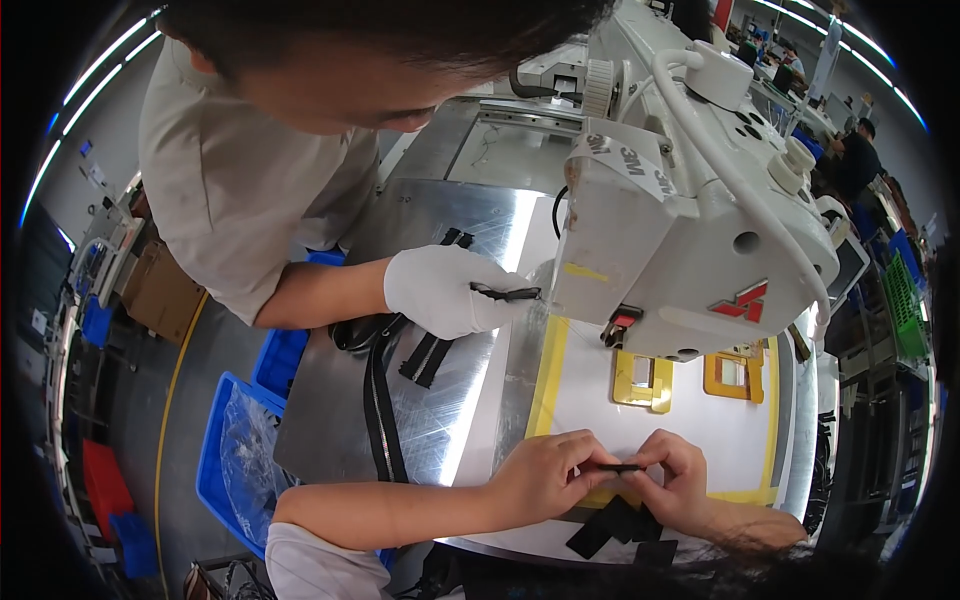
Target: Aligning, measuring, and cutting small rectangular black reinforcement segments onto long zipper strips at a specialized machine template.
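Note:
My left hand (548, 472) and my right hand (672, 482) meet at the near edge of the white work surface (600, 390). Between their fingertips they pinch a small, narrow black strip (620, 467), one end in each hand. Just below my hands lie several flat black fabric pieces (612, 526), partly overlapping. Beyond my hands, two gold-coloured metal frames rest on the white surface: one left frame (624, 385) and one right frame (712, 378), both beneath the white sewing machine head (720, 260).
At left, a co-worker's white-gloved hand (440, 290) holds a small black piece (508, 293). Black zipper tapes (374, 400) lie on the metal table (320, 440). A blue bin (212, 475) with clear plastic stands beside the table. Yellow tape (548, 385) borders the white surface.

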